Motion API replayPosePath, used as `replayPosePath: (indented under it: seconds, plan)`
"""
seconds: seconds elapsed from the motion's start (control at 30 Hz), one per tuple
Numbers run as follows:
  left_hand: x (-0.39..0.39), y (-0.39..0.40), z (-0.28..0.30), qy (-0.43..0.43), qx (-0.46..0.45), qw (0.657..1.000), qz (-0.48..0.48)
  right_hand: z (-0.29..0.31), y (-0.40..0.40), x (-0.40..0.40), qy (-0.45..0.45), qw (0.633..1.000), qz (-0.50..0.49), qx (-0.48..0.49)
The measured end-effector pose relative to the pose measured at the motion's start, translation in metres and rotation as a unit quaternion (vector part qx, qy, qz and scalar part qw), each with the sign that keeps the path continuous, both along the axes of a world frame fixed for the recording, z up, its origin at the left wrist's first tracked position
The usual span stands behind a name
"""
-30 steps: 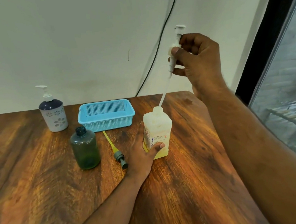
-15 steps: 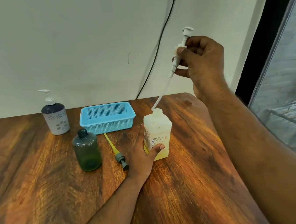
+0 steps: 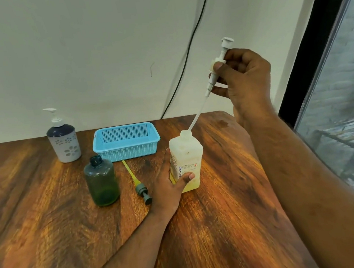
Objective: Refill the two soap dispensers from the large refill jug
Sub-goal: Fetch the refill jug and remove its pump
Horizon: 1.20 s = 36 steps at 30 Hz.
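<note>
A square translucent refill jug (image 3: 188, 152) with yellowish liquid stands on the wooden table (image 3: 225, 227). My left hand (image 3: 168, 185) grips its lower side. My right hand (image 3: 244, 81) holds the jug's white pump (image 3: 217, 68) lifted high and tilted, and the tip of its dip tube is just above the jug's open neck. A dark green dispenser bottle (image 3: 102, 183) stands open to the left, with its grey pump and yellow tube (image 3: 136, 180) lying on the table beside it. A white and navy flowered dispenser (image 3: 63, 141) stands at the back left with its pump on.
A light blue perforated basket (image 3: 126, 142) sits behind the jug near the wall. A black cable (image 3: 188, 65) runs down the wall to the table's back edge. A dark window frame (image 3: 314, 38) borders the right side, close to the table's right edge.
My right hand has drawn the white pump up and slightly to the right, bringing the tube tip out to the jug's neck. The left hand stays on the jug.
</note>
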State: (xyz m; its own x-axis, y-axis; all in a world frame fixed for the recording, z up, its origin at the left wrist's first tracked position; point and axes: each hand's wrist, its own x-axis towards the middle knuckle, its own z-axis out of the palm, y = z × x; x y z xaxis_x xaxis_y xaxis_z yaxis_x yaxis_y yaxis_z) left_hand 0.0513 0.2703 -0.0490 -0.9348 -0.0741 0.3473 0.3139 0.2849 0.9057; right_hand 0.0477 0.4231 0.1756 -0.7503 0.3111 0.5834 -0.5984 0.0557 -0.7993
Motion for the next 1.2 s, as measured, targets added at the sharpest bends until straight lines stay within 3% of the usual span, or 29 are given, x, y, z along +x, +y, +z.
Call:
replayPosePath:
  seconds: [0.17, 0.3, 0.57, 0.8, 0.9, 1.03, 1.2]
  plan:
    - [-0.003, 0.0, -0.003, -0.009, 0.013, 1.0, -0.012, -0.008, 0.016, 0.01, 0.04, 0.995, 0.039, -0.08]
    - [-0.006, 0.0, -0.007, -0.02, 0.021, 0.999, -0.019, -0.034, 0.032, 0.014, 0.054, 0.993, 0.052, -0.089]
    - [0.0, -0.001, -0.001, 0.008, 0.013, 1.0, -0.01, -0.139, 0.036, 0.004, -0.091, 0.995, 0.028, -0.008]
    - [0.001, 0.0, 0.0, 0.0, 0.016, 1.0, -0.006, -0.194, 0.039, -0.002, -0.111, 0.975, -0.018, 0.193]
    - [0.0, 0.0, 0.0, 0.007, 0.002, 1.0, -0.006, -0.207, 0.044, -0.007, -0.082, 0.942, -0.008, 0.325]
    - [-0.003, 0.0, -0.002, 0.017, -0.025, 1.0, 0.007, -0.209, 0.05, -0.013, -0.084, 0.861, 0.029, 0.501]
    - [-0.005, -0.002, -0.007, 0.011, 0.003, 1.0, -0.006, -0.212, 0.048, -0.011, -0.065, 0.832, 0.069, 0.547]
